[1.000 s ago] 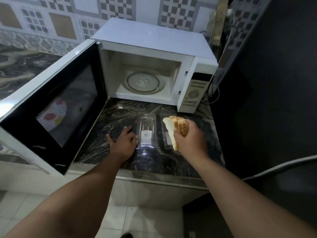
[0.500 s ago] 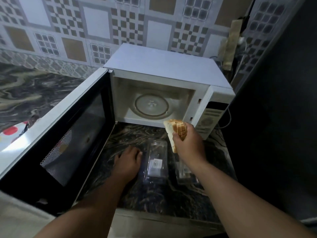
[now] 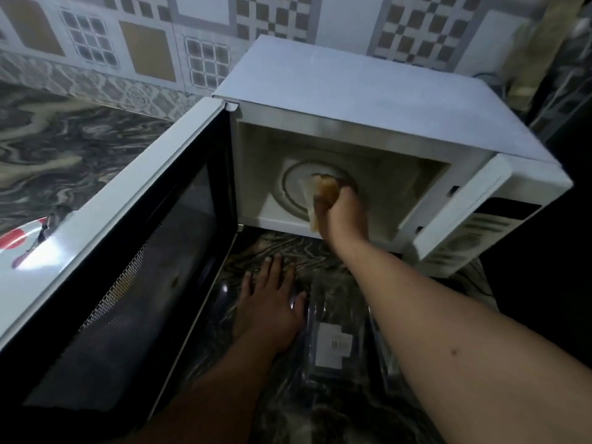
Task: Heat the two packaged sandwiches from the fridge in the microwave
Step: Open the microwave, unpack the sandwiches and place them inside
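Observation:
The white microwave (image 3: pixel 368 100) stands with its door (image 3: pixel 134 257) swung wide to the left. My right hand (image 3: pixel 344 214) reaches into the cavity and grips a toasted sandwich (image 3: pixel 323 193) above the glass turntable (image 3: pixel 296 190). My left hand (image 3: pixel 270 302) rests flat, fingers spread, on the dark marble counter (image 3: pixel 275 248) in front of the microwave. A clear plastic sandwich package (image 3: pixel 333 341) with a white label lies on the counter just right of that hand. My right forearm hides whatever lies further right.
The open door blocks the space to the left of my left hand. A patterned tile wall (image 3: pixel 144 43) runs behind. A red and white object (image 3: pixel 19 241) lies at the far left. A dark surface (image 3: pixel 560 299) fills the right side.
My right hand has carried the sandwich forward from above the counter into the microwave cavity. The camera has moved closer. My left hand stays on the counter.

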